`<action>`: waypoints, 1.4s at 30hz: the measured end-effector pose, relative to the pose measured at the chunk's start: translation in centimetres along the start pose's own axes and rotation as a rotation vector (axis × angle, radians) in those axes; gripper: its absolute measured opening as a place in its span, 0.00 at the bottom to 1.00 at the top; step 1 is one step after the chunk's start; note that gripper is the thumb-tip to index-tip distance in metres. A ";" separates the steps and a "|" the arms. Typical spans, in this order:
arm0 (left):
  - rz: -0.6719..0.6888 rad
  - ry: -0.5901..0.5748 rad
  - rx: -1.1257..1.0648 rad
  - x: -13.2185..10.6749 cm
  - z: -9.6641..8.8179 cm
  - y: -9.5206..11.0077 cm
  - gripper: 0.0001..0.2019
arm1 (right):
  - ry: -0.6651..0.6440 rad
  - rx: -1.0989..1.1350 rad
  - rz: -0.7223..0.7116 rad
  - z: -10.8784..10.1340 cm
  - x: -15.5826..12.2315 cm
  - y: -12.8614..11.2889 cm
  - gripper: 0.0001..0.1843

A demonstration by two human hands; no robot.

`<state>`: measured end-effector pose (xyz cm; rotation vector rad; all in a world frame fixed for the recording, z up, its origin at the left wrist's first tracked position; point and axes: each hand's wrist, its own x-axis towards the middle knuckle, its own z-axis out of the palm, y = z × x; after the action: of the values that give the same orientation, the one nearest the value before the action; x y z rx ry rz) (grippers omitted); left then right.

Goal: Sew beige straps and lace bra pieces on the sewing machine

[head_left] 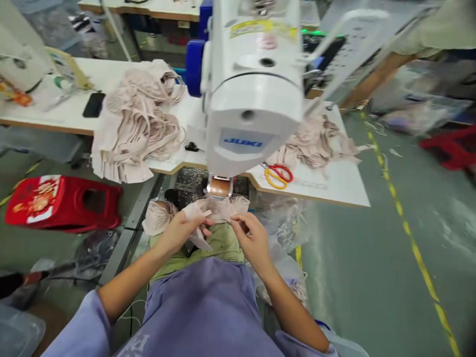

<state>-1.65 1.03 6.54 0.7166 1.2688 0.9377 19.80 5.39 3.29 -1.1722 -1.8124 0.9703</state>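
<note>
A pale pink bra (223,208) lies across the sewing machine (255,109) just below its head, with one patterned cup (158,218) hanging out to the left. My left hand (186,228) is closed on the bra's band, and a loose strip of the fabric dangles under its fingers. At the other side, my right hand (253,238) pinches the near edge of the bra between thumb and fingertips. The needle area is hidden behind the machine's front parts.
A big heap of pale pink bras (137,119) covers the table left of the machine; a smaller pile (314,141) lies right. Red and yellow scissors (277,176) rest near the table edge. A black phone (94,104) and a red stool (63,203) are left.
</note>
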 end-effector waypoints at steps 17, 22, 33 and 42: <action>0.259 0.131 -0.075 -0.6 3.4 -1.7 0.15 | 0.071 -0.101 -0.177 3.1 -0.5 -1.7 0.04; 0.310 0.149 -0.030 -0.5 3.3 -2.0 0.17 | 0.076 -0.100 -0.186 3.0 -0.7 -1.2 0.04; 0.312 0.120 0.132 -0.9 2.4 -1.4 0.15 | -0.231 -0.033 -0.103 0.7 1.6 -3.0 0.05; 0.207 0.026 0.062 0.0 1.9 -1.7 0.15 | -0.365 0.011 -0.050 0.5 1.8 -2.3 0.08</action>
<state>0.57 0.38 5.40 0.8999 1.2678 1.0818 18.00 6.27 5.39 -0.9845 -2.1048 1.2244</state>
